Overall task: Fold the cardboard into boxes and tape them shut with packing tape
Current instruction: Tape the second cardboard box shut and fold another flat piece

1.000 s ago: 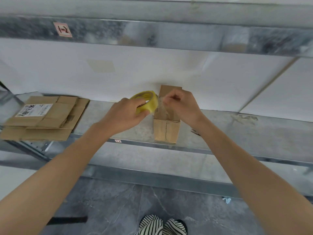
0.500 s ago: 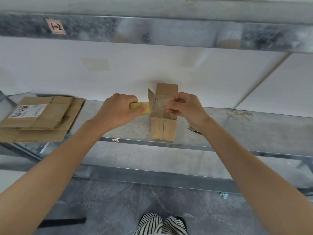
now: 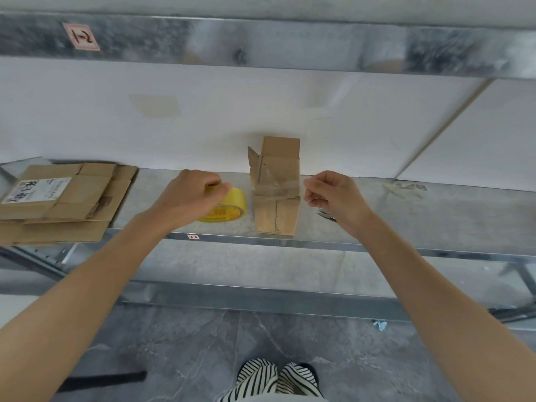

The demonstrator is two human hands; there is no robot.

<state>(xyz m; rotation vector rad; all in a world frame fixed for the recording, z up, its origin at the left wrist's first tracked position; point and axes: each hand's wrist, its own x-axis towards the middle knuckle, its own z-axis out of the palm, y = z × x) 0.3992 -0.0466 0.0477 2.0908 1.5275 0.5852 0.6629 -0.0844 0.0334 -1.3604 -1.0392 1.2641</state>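
A pink tag reading "1-2" [image 3: 81,36] is sitting in the upper left of the frame, on the upper shelf beam [image 3: 290,47]. A smaller tag [image 3: 193,236] is showing on the front edge of the metal shelf [image 3: 406,227], its characters too small to read. At the left edge of the frame a stack of flattened cardboard [image 3: 87,210] is lying on that shelf, carrying a white label [image 3: 36,190] with dark print that is too blurred to make out.

The small cardboard box [image 3: 277,204] is standing at the centre of the frame, near the shelf's front edge. Its long axis is running up the frame, and its open flaps are pointing to the top. A clear tape strip [image 3: 275,192] is crossing it from side to side and is hard to see against the board.

The left hand [image 3: 188,198] is curling its fingers over the top of the yellow tape roll [image 3: 232,210], which is lying just left of the box with faint red print on its face, and is hiding much of it. The right hand [image 3: 333,195] is holding its fingers curled, thumb and forefinger pinching what seems to be the strip's end at the box's right edge. Behind that wrist a dark tool [image 3: 326,215] is lying mostly hidden.
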